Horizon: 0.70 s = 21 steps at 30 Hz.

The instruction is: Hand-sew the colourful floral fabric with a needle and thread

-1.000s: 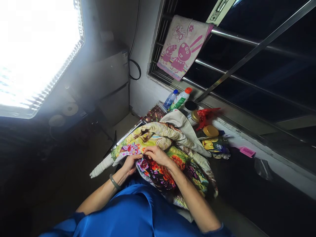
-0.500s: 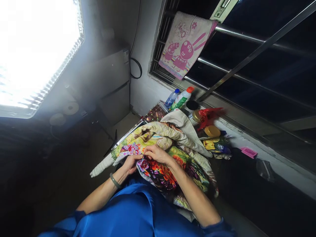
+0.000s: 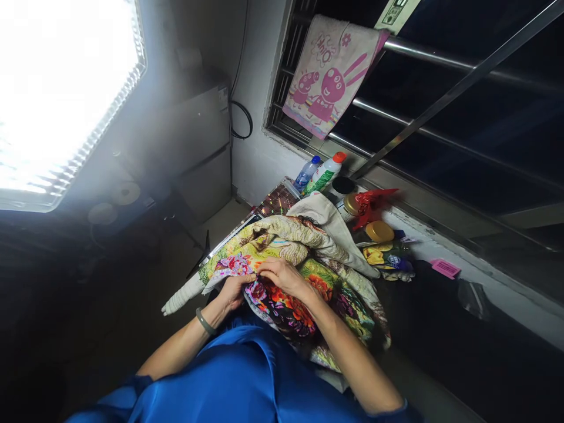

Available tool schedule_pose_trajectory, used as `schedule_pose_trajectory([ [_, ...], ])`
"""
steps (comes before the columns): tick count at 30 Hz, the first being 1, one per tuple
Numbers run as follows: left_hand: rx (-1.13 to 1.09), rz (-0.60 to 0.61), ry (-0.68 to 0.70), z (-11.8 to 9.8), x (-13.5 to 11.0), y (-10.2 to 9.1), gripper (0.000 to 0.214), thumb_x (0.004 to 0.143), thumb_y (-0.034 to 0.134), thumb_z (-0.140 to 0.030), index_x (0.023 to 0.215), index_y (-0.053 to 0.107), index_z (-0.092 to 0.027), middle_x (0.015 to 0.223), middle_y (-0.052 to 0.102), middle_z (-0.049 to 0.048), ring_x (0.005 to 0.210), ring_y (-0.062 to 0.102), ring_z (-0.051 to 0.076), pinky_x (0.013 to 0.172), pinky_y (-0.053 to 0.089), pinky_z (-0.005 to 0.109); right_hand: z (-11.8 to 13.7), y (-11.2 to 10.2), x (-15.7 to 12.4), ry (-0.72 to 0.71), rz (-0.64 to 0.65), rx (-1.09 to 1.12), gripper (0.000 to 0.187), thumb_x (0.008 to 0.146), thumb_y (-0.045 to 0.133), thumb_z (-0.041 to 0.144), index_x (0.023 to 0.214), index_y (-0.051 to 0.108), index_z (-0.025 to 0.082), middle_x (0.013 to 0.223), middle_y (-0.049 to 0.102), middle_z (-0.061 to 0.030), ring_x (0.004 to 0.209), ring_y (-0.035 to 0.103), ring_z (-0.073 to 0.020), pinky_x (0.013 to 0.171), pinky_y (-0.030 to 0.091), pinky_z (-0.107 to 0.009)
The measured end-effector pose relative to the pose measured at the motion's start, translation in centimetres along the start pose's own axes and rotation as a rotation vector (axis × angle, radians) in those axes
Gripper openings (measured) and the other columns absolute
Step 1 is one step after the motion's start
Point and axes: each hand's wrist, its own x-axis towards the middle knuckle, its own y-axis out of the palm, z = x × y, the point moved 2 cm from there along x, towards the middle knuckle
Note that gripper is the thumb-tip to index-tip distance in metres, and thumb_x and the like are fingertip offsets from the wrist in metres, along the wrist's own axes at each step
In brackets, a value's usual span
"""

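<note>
- Currently, your left hand [image 3: 232, 294] pinches a folded margin of the embroidered cloth [image 3: 304, 311] between thumb and fingers.
- Your right hand [image 3: 282, 276] meets it there, fingers curled in close against the flowered face. Whether they grip cloth or something small, I cannot tell.
- Location of cloth: heaped in front of you, from your blue top [image 3: 211, 382] up over the near part of the counter [image 3: 277, 201], hiding most of its surface. The patterned far corner shows.
- Its pale rolled end [image 3: 185, 296] sticks out past the counter's silver side edge, apparently unsupported.
- Risk 1: the heap could slide toward you or off that edge; cause would be the overhanging weight, or a tug at your pinch.
- Risk 2: the margin could slip from your left fingers, the likely cause being thick, heavy folds pulling at a small grip.
- Risk 3: a tug on the cloth could shift its plain flap [image 3: 319, 208] against the blue-capped bottle [image 3: 307, 174], the orange-capped bottle [image 3: 325, 174] or the white jar [image 3: 348, 208] near the counter's window side, tipping one.
- Risk 4: fingertips crowd together, so one hand could snag the other's fold.
</note>
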Motion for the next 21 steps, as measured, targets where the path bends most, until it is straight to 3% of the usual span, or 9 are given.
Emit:
schedule_pose_trajectory([
  [8,0.03,0.023,0.012,0.3,0.4,-0.8,0.033,0.045,0.086,-0.008,0.069,0.068,-0.02,0.083,0.078,0.0099,0.108,0.07,0.037,0.1,0.052,0.048,1.1,1.3,-0.6,-0.067,-0.094,-0.257,0.029,0.088,0.049,0.001,0.095,0.071,0.018,0.085,0.068,-0.0055,0.08,0.062,-0.0182,0.072,0.048,-0.027],
  [15,0.056,0.067,0.016,0.8,0.9,-1.6,0.024,0.046,0.081,-0.013,0.062,0.064,-0.021,0.074,0.076,0.0069,0.097,0.071,0.036,0.092,0.054,0.045,4.0,2.4,-1.0,0.071,-0.132,-0.551,0.02,0.095,0.051,0.01,0.099,0.066,0.022,0.094,0.066,-0.0099,0.084,0.062,-0.0209,0.068,0.047,-0.028],
  [17,0.086,0.057,0.028,0.8,1.4,-2.0,0.022,0.048,0.079,-0.013,0.059,0.062,-0.022,0.068,0.073,0.0047,0.091,0.071,0.033,0.087,0.055,0.042,4.8,2.3,-0.5,0.017,-0.147,-0.549,0.021,0.096,0.048,0.01,0.096,0.066,0.021,0.094,0.066,-0.0113,0.082,0.061,-0.0211,0.067,0.046,-0.029],
  [21,0.179,-0.064,0.113,1.3,1.6,-3.8,0.028,0.055,0.081,-0.02,0.053,0.053,-0.025,0.049,0.055,-0.001,0.074,0.067,0.027,0.073,0.055,0.036,6.8,2.8,0.1,-0.276,-0.132,-0.414,0.026,0.099,0.041,0.013,0.099,0.066,0.018,0.087,0.066,-0.0097,0.07,0.057,-0.0186,0.063,0.045,-0.029],
])
